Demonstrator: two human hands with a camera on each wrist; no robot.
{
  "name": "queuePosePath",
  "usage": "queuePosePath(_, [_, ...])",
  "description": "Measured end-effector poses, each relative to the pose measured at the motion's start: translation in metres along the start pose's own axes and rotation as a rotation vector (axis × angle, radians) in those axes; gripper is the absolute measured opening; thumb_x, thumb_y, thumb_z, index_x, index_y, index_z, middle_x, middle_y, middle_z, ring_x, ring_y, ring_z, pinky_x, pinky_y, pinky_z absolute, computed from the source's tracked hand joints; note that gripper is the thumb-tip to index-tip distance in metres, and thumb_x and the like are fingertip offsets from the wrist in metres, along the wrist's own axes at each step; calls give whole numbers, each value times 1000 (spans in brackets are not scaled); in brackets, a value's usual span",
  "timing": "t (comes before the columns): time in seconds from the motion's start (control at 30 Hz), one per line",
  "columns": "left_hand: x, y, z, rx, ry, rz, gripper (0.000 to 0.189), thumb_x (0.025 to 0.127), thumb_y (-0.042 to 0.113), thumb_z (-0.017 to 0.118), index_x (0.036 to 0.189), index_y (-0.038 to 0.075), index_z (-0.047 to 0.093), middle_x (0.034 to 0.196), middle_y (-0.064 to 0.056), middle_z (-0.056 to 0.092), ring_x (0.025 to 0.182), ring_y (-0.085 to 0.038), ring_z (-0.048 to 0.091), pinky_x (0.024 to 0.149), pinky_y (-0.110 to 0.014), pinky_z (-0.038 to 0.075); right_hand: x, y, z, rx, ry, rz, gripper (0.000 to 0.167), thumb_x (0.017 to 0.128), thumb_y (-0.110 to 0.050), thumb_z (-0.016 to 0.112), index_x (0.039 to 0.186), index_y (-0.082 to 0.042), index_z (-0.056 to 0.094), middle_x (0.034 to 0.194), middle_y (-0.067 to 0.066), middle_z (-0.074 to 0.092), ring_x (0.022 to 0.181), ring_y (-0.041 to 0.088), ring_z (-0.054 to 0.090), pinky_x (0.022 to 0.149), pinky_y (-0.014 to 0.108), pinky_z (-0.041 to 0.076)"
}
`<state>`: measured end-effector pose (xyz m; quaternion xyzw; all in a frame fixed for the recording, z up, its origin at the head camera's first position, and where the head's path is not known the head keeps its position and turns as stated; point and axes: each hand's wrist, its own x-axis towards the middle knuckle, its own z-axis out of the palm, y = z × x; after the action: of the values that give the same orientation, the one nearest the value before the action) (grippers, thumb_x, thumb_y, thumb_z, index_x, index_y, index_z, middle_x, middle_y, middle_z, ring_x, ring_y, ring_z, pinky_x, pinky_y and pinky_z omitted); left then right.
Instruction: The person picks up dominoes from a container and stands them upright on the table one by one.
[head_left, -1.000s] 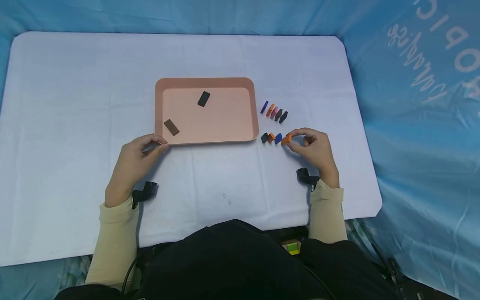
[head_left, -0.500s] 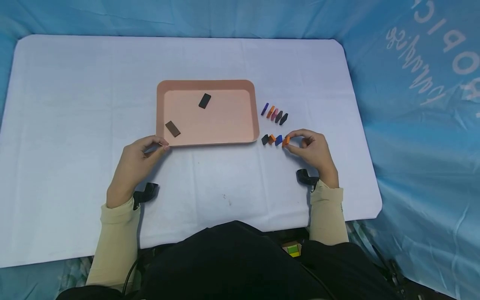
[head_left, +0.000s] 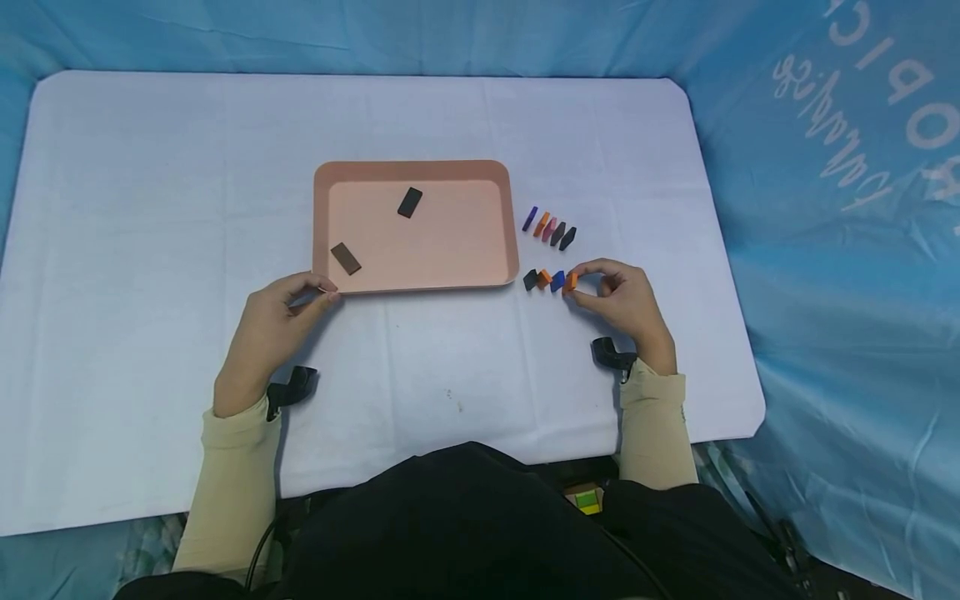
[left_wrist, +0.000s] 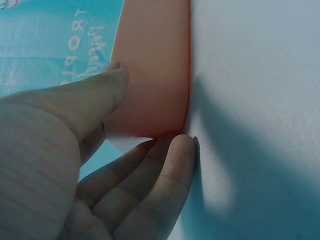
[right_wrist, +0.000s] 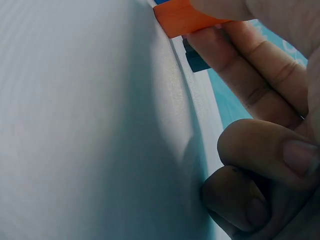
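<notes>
In the head view, my right hand [head_left: 619, 298] pinches an orange domino [head_left: 572, 282] between thumb and fingers, at the right end of a short row. Beside it in that row stand a blue domino [head_left: 557, 281], another orange domino [head_left: 544, 278] and a black domino [head_left: 531, 279]. The right wrist view shows the held orange domino [right_wrist: 182, 17] low over the cloth, partly covered by the thumb. My left hand [head_left: 279, 329] grips the near left corner of a pink tray [head_left: 420, 289]; in the left wrist view its thumb lies on the tray wall [left_wrist: 152, 70].
Inside the tray lie a brown domino [head_left: 346, 258] and a black domino [head_left: 409, 202]. Right of the tray, behind the near row, stands a second slanted row with a purple domino [head_left: 529, 218], a pink domino [head_left: 549, 229] and several others. A white cloth [head_left: 187, 167] covers the table.
The orange domino in my right hand has shifted slightly left toward the blue one and turned a little. My left hand keeps its place at the tray corner. The head view has tilted slightly.
</notes>
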<state>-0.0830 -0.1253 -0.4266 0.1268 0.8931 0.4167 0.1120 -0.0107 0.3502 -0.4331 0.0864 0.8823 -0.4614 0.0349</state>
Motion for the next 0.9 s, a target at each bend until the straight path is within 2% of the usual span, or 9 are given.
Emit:
queuePosePath(0.37, [-1, -1, -1, -1, 5, -20, 20, 98, 26, 68, 110, 9, 69, 113, -6, 70, 117, -19, 62, 96, -42, 56, 1, -3, 3, -62, -12, -4, 29, 82, -21, 85, 109, -17, 76, 57, 4, 39, 51, 18, 35, 44, 29, 26])
queuePosePath(0.57, [-2, 0, -1, 1, 4, -38, 20, 98, 26, 68, 110, 9, 69, 115, -8, 70, 118, -21, 62, 96, -45, 56, 1, -2, 0, -100, -27, 32, 36, 82, -23, 86, 116, -20, 74, 59, 2, 39, 54, 19, 36, 45, 30, 28])
queuePosePath(0.73, [-2, 3, -1, 12, 0, -28, 22, 98, 28, 68, 109, 8, 70, 116, -10, 70, 120, -26, 62, 96, -49, 55, -9, -2, -13, -147, 4, 89, 40, 83, -21, 85, 121, -23, 71, 58, 6, 41, 51, 20, 35, 44, 32, 30])
queuePosePath(0.8, [-1, 4, -2, 19, 0, -28, 22, 98, 28, 68, 109, 9, 70, 116, -10, 70, 120, -26, 62, 96, -49, 55, -15, -3, -19, -175, 23, 133, 40, 84, -21, 83, 122, -24, 70, 63, 7, 46, 51, 21, 36, 44, 32, 31])
queuePosePath(0.9, [-1, 6, -2, 17, -7, -38, 23, 98, 30, 68, 108, 9, 70, 116, -10, 70, 120, -26, 62, 95, -49, 56, -23, -7, -25, -206, 43, 176, 38, 86, -20, 80, 123, -23, 70, 83, 6, 59, 52, 21, 36, 45, 31, 33])
